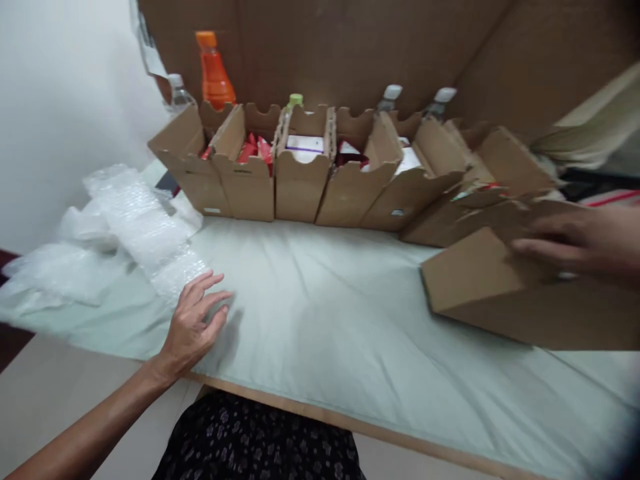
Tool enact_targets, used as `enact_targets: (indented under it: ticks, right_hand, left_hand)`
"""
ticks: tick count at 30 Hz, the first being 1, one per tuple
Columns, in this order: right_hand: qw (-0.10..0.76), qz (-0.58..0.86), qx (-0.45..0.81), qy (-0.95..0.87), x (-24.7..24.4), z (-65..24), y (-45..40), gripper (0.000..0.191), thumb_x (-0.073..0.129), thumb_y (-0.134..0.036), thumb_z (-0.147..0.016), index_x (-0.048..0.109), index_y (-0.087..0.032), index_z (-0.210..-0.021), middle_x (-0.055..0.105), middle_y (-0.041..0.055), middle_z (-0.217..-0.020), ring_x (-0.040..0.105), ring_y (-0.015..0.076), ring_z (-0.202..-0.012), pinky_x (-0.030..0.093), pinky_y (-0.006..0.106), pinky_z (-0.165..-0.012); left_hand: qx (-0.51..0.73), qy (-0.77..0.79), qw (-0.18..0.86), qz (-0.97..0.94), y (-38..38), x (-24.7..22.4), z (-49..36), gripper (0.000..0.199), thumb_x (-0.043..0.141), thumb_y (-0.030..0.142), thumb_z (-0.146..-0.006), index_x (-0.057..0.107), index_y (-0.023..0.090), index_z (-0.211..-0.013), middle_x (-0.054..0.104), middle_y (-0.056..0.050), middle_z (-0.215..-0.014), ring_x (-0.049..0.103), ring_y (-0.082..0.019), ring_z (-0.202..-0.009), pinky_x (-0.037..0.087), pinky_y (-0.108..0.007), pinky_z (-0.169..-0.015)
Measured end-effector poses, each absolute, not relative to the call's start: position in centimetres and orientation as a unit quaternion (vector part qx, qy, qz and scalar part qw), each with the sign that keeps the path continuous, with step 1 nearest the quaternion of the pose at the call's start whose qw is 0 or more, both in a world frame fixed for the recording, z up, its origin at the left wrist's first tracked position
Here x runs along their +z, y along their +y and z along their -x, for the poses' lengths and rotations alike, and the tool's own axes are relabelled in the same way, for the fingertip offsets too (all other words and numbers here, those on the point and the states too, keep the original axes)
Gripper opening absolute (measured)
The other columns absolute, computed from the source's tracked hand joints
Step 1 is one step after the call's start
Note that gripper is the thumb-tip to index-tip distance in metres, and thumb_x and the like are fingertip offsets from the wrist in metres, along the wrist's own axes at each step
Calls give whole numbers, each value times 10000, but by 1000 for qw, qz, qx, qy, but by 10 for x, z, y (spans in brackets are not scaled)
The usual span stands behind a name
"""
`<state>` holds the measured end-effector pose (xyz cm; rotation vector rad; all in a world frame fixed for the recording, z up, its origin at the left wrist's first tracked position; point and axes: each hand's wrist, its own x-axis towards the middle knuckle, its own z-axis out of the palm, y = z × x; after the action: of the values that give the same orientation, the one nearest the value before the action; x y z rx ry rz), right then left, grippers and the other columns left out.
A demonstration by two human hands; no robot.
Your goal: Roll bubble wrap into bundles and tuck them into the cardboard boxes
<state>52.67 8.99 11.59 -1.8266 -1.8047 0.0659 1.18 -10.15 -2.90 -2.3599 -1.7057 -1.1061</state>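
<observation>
My left hand (193,323) is open above the pale green cloth, its fingers spread and slightly bent. Nothing is in it; the bubble wrap (140,220) lies just beyond its fingertips. At the right, my right hand (580,243) is over a plain brown cardboard box (475,273). Motion blurs its fingers, so I cannot tell whether they grip the box or only touch it. The box lies at a slant on the cloth, and its right end runs into blur. Behind it stands a row of open cardboard bins (300,183) holding red packets (247,150) and a white carton (305,143).
A bottle with orange liquid (215,73) and several clear bottles (393,97) stand behind the bins, before a large cardboard sheet (350,53). Pale green cloth (310,300) covers the table, whose wooden front edge (280,400) is near my lap. A white wall is at left.
</observation>
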Motion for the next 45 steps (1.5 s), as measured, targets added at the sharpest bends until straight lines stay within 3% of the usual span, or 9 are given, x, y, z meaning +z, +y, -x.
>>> enact_targets:
  ticks: [2, 4, 9, 12, 14, 17, 22, 29, 45]
  right_hand:
    - [78, 697, 21, -712, 146, -490, 76, 332, 815, -266, -855, 666, -191, -569, 574, -31, -567, 673, 157, -740, 500, 400, -856]
    - [-32, 680, 18, -732, 175, -434, 64, 355, 811, -214, -829, 652, -154, -517, 431, -69, -460, 636, 135, -671, 472, 396, -819]
    - [177, 654, 53, -733, 224, -359, 28, 565, 477, -501, -990, 798, -68, -822, 480, -69, -540, 532, 27, -572, 415, 264, -681]
    - [313, 661, -13, -682, 219, -405, 9, 384, 607, -491, -962, 818, -171, -972, 579, -42, -582, 396, 32, -469, 344, 255, -534]
    - [349, 698, -46, -624, 194, -452, -4, 281, 695, -434, -904, 813, -190, -981, 679, 23, -712, 474, 77, -533, 407, 292, -563]
    - [401, 723, 76, -557, 130, -505, -22, 216, 714, -394, -818, 769, -201, -897, 760, 92, -881, 647, 179, -717, 498, 345, -657]
    - [343, 683, 293, -574, 31, -507, -25, 353, 734, -435, -728, 682, -212, -998, 783, 111, -1016, 723, 299, -913, 585, 443, -807]
    - [437, 595, 307, -600, 5, -496, 30, 375, 703, -396, -789, 650, -222, -1118, 766, 87, -1108, 717, 281, -1013, 607, 438, -854]
    - [431, 641, 270, -575, -53, -491, 5, 471, 679, -409, -778, 679, -184, -1192, 780, 103, -1062, 737, 280, -975, 575, 469, -920]
  left_hand:
    - [-362, -512, -16, 779, -92, -24, -30, 214, 582, 102, -943, 682, 213, -1096, 667, -120, -1312, 570, -333, -1343, 499, -569, -1095]
    - [-365, -480, -54, 796, -84, -18, -53, 226, 569, 111, -946, 676, 217, -1115, 656, -120, -1336, 569, -318, -1342, 504, -550, -1098]
    - [-363, -439, -174, 803, -62, -10, -114, 505, 588, 208, -939, 513, 213, -1438, 537, -174, -1505, 524, -316, -1393, 500, -541, -1128]
    - [-378, -451, -238, 773, -47, -13, -132, 703, 595, 261, -927, 336, 216, -1579, 433, -192, -1600, 428, -345, -1487, 454, -572, -1172]
    - [-377, -473, -279, 746, -35, -17, -136, 760, 599, 296, -919, 282, 214, -1605, 399, -196, -1623, 398, -360, -1509, 438, -589, -1181]
    - [-350, -494, -327, 726, -18, -21, -143, 797, 615, 364, -904, 277, 202, -1607, 378, -202, -1636, 384, -379, -1514, 408, -612, -1192]
    - [-353, -460, -345, 738, 9, -20, -174, 717, 633, 353, -856, 411, 204, -1522, 509, -176, -1540, 478, -375, -1422, 416, -616, -1170]
    - [-423, -480, -332, 693, 35, -28, -201, 722, 577, 277, -879, 349, 203, -1560, 500, -176, -1542, 498, -342, -1403, 420, -594, -1160]
    - [-368, -503, -321, 713, 50, -32, -185, 627, 497, 208, -908, 429, 194, -1530, 620, -132, -1447, 586, -308, -1312, 476, -530, -1121]
